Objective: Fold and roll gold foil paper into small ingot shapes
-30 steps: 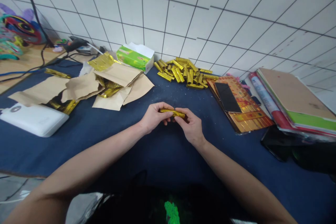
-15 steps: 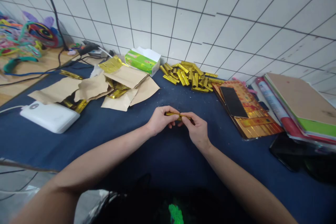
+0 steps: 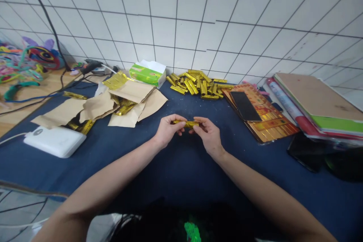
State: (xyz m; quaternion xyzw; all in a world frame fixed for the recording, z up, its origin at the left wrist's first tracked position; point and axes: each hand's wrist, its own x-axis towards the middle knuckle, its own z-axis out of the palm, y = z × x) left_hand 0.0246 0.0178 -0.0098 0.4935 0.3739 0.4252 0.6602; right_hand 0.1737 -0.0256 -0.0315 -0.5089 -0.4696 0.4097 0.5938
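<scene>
Between my hands is a small folded strip of gold foil paper (image 3: 191, 124), held level over the dark blue cloth. My left hand (image 3: 169, 128) is closed on its left end, thumb along the front. At the right end, my right hand (image 3: 208, 132) pinches the same piece between thumb and fingers; its other fingers are curled. Beyond my hands, a pile of similar folded gold foil pieces (image 3: 195, 83) lies against the tiled wall. To the left, gold foil sheets (image 3: 116, 79) lie among torn brown paper (image 3: 99, 106).
A white power bank (image 3: 55, 141) with a cable lies at left. Near the wall stands a green tissue pack (image 3: 147, 73). On the right are a black phone (image 3: 245, 106) on orange-gold printed packets (image 3: 273, 123) and a stack of books and folders (image 3: 320, 98). Pliers (image 3: 21, 90) rest far left.
My right hand has shifted slightly outward along the foil piece, so more of its middle shows. The camera view has tilted up and turned a little right.
</scene>
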